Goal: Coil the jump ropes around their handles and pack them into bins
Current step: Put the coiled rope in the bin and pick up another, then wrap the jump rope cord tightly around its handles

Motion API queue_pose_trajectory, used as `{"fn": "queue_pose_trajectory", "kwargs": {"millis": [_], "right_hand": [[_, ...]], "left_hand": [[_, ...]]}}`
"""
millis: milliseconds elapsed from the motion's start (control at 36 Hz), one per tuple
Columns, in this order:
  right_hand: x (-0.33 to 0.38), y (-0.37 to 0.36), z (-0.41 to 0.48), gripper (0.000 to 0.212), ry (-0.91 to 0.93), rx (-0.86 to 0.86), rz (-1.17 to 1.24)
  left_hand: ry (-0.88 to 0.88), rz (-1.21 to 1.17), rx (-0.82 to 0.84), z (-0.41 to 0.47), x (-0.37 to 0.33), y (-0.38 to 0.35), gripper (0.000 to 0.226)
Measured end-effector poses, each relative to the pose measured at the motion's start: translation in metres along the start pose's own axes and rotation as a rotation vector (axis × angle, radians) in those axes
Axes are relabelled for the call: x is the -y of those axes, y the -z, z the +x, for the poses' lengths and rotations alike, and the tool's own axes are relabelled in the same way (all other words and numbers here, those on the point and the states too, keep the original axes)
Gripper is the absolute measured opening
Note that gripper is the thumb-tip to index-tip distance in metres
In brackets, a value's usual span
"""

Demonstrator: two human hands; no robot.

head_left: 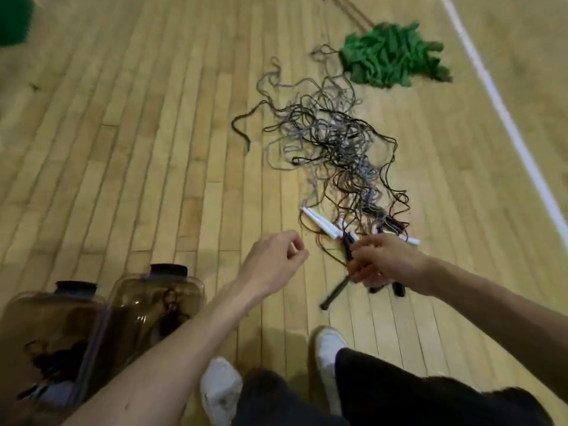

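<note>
Your right hand (pixel 381 261) is closing around a bundle of black handles (pixel 338 290), their lower ends poking out below your fist toward 7 o'clock, so their long axis is running from 7 to 1 o'clock. The cords from that bundle are trailing away toward 12 o'clock into the tangle of jump ropes (pixel 335 142), which is sprawling over the floor ahead of you. A pair of white handles (pixel 322 226) is lying just beyond your knuckles, at about 11 o'clock from the right hand, pointing from 10 to 4 o'clock.

Your left hand (pixel 276 259) is hovering empty, fingers loosely curled with thumb and forefinger nearly meeting, near the right hand at its 9 o'clock and holding nothing. By my reading it is the free one to take up the cord and start winding, since the right is already occupied with the handles.

The two smoky plastic bins (pixel 129 305) are standing at 8 o'clock from your left hand, close by your feet, with dark coils already inside.

You are working on a pale wooden gym floor (pixel 153 149) with a white line (pixel 504 118) crossing at the right, and a heap of green netting (pixel 390 55) is lying past the ropes at 12 o'clock.
</note>
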State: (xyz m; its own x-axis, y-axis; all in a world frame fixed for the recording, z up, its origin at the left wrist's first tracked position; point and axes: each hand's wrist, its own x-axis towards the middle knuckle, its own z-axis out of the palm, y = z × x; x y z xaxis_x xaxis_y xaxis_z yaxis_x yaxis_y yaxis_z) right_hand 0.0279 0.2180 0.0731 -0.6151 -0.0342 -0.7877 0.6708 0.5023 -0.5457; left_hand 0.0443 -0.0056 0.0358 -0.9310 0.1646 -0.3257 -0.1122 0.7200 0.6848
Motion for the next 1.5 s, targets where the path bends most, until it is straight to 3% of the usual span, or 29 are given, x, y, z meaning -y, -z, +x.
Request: {"fn": "queue_pose_trajectory", "kwargs": {"millis": [167, 250, 361, 528, 722, 806, 889, 944, 1056, 1111, 1222, 1500], "right_hand": [[-0.118, 0.013, 0.056, 0.014, -0.147, -0.094, 0.021], [-0.14, 0.008, 0.096, 0.02, -0.129, -0.082, -0.057], [-0.123, 0.003, 0.164, 0.038, 0.035, -0.103, -0.292], [-0.083, -0.004, 0.256, 0.046, 0.269, -0.17, -0.562], [-0.081, -0.02, 0.303, 0.039, 0.255, -0.215, -0.95], [-0.083, -0.027, 0.307, 0.037, 0.283, -0.245, -0.915], [-0.084, -0.031, 0.31, 0.025, 0.265, -0.269, -0.648], [-0.078, -0.032, 0.308, 0.02, 0.282, -0.287, -0.498], [-0.049, -0.025, 0.286, 0.045, 0.349, -0.262, -0.444], [-0.026, -0.02, 0.268, 0.045, 0.347, -0.223, -0.361], [0.031, -0.005, 0.207, 0.028, 0.31, 0.155, 0.139], [0.164, 0.045, -0.014, 0.031, 0.633, 0.346, 0.02]], "left_hand": [[0.131, 0.011, 0.197, 0.062, 0.015, -0.119, 0.011], [0.226, -0.016, 0.22, 0.103, 0.024, -0.159, 0.011], [0.385, -0.169, 0.081, 0.175, 0.036, -0.191, 0.011], [0.595, -0.452, -0.121, 0.255, 0.057, -0.207, 0.035], [0.667, -0.504, 0.003, 0.281, 0.08, -0.215, 0.05], [0.631, -0.421, -0.073, 0.289, 0.086, -0.222, 0.037], [0.579, -0.436, -0.021, 0.282, 0.086, -0.22, 0.025], [0.544, -0.454, -0.024, 0.273, 0.086, -0.208, 0.023], [0.462, -0.47, -0.036, 0.258, 0.079, -0.16, 0.03], [0.385, -0.499, -0.064, 0.25, 0.063, -0.122, 0.03], [0.229, -0.537, -0.152, 0.225, 0.014, -0.045, 0.028], [0.004, -0.645, -0.297, 0.094, -0.134, 0.128, 0.029]]}}
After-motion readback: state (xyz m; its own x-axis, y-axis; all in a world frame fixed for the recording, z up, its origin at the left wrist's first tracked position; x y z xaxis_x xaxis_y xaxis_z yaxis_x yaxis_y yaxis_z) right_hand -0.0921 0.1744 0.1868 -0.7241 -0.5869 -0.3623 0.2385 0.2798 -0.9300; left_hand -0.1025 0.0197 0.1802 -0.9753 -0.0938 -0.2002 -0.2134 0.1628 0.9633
